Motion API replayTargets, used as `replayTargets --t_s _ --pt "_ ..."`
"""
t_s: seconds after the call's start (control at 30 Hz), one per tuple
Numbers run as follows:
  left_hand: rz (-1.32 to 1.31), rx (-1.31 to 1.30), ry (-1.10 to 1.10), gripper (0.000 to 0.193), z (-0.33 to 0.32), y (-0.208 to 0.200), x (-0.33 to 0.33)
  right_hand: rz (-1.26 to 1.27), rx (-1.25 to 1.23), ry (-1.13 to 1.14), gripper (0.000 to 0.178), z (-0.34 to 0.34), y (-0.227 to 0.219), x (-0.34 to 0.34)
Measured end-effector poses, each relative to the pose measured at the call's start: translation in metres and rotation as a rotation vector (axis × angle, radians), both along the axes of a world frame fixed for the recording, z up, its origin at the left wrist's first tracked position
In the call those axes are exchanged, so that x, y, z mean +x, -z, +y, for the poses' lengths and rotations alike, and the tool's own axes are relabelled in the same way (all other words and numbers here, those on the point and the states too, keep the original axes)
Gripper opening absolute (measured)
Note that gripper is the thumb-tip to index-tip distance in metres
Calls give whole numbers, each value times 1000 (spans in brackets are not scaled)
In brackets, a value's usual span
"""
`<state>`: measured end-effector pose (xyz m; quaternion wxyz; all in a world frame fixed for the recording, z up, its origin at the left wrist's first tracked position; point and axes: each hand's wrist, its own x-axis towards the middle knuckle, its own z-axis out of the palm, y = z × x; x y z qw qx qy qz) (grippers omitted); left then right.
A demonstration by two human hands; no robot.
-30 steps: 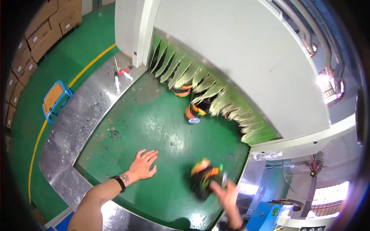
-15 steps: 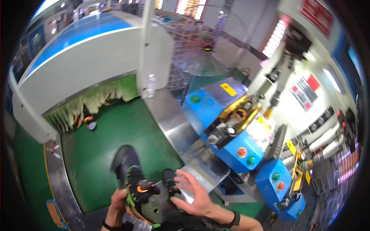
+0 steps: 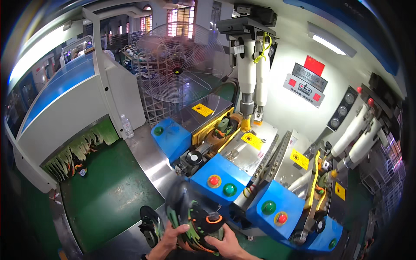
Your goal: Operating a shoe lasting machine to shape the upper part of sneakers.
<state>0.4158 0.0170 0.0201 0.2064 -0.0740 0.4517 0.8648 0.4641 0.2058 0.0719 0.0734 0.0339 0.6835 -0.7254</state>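
A black, green and orange sports shoe [image 3: 184,203] is held between my two hands in front of me, its dark toe pointing away and blurred. My left hand [image 3: 171,236] grips its left side, thumb on the upper. On the other side, my right hand [image 3: 225,243] closes round the collar, near an orange-edged opening. Just left of my left hand stands a second dark shoe [image 3: 150,225] on the metal edge. Ahead, the pressing machine's left station [image 3: 219,136] has a shoe clamped in it under a white vertical cylinder [image 3: 247,82].
Blue control boxes [image 3: 219,173] with red and green buttons front the machine. Its right station [image 3: 318,190] also bears a shoe. At left, a green conveyor [image 3: 108,195] runs beneath a fringed curtain [image 3: 82,149], with shoes there. A plastic bottle [image 3: 127,126] and wire-guarded fan [image 3: 177,71] stand beyond.
The view has turned right toward the machine. The shoe in my left hand has moved right across the metal ledge. My right hand, open and apart from it before, now grips it too.
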Motion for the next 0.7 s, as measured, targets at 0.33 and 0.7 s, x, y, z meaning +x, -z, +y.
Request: replayTargets --t_s 0.33,0.7 --pt "512 -550 299 100 158 3 -379 -87 66 432 56 61 -22 -52" --pt "405 -829 667 59 238 40 -583 -208 64 636 46 49 -44 -132"
